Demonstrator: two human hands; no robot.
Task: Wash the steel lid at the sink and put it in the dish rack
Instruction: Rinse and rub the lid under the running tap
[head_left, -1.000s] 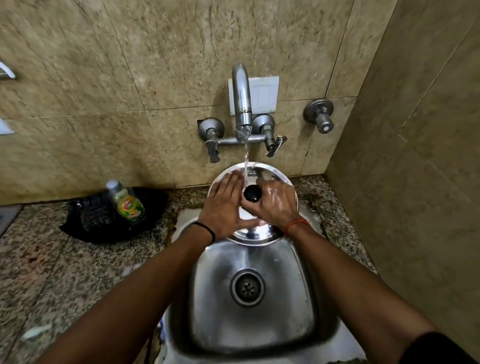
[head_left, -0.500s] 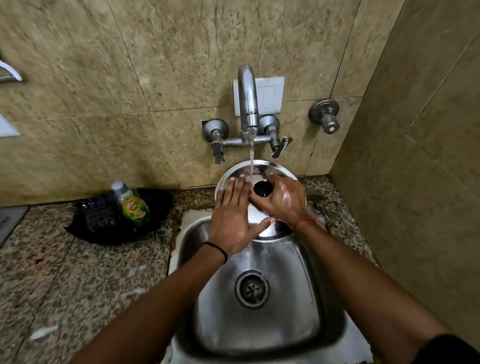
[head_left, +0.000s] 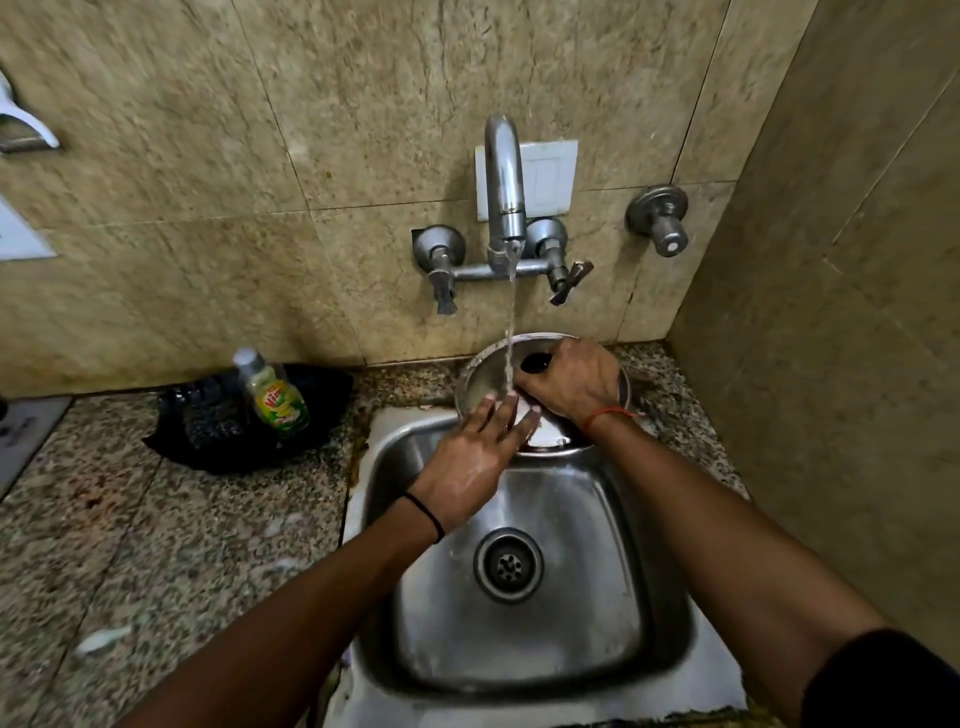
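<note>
The round steel lid with a black knob is held tilted over the back edge of the steel sink, under the running tap. My right hand grips the lid at the knob. My left hand lies flat with fingers spread, its fingertips on the lid's lower face where the water stream lands. No dish rack is in view.
A dish-soap bottle stands on a black tray on the granite counter left of the sink. Tiled walls close in at the back and on the right. A second wall valve sits right of the tap.
My left hand has slid down the lid toward me, from covering its left half to touching only its lower edge. The right hand still holds the knob. Water keeps running.
</note>
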